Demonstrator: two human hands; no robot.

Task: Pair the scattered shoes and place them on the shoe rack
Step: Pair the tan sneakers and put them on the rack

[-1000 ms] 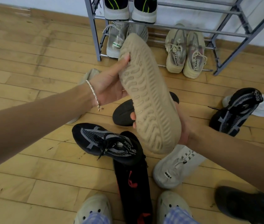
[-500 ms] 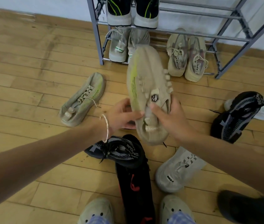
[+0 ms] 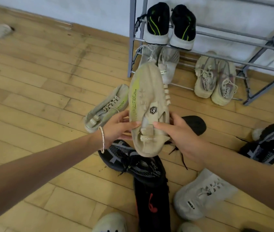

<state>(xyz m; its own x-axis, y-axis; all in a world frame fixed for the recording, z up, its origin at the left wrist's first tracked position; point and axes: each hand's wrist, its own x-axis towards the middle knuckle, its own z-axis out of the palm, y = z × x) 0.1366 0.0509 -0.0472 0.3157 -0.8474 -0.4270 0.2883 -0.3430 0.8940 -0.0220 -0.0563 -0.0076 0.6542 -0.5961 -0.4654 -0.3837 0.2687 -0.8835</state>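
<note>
While the pale wooden plank floor (image 3: 40,97) carries a scatter of loose footwear, the grey metal-tube shoe rack (image 3: 131,39) stands against the white wall at the far side. It already bears sorted pairs: black knit trainers with lime stripes and white soles (image 3: 158,22) on an upper rail, pale grey knit trainers (image 3: 169,64) below them, and sandy beige laced trainers (image 3: 205,81) at the lower right. Each pair is set side by side, likely so matches read at a glance.

Nearer the person, a black mesh sneaker with grey bands (image 3: 133,163) lies just below the hands. A second black mesh sneaker (image 3: 267,148) lies well apart at the right, and a whitish grey laced sneaker (image 3: 203,195) lies near the right forearm.

Held off the floor in the middle is the beige knit sneaker with a lime streak (image 3: 147,91), upper facing the camera and toe aimed at the rack. Its apparent mate (image 3: 106,108), a beige knit shoe with the same lime streak, lies on the floor just to the left. The held shoe therefore seems raised for comparing before the two are joined.

The left hand (image 3: 117,128) and the right hand (image 3: 181,133) both grip the heel end, thumbs on top beside the collar and fingers wrapped round the sides, steadying it. A thin silver bangle (image 3: 102,139) circles the left wrist.
</note>
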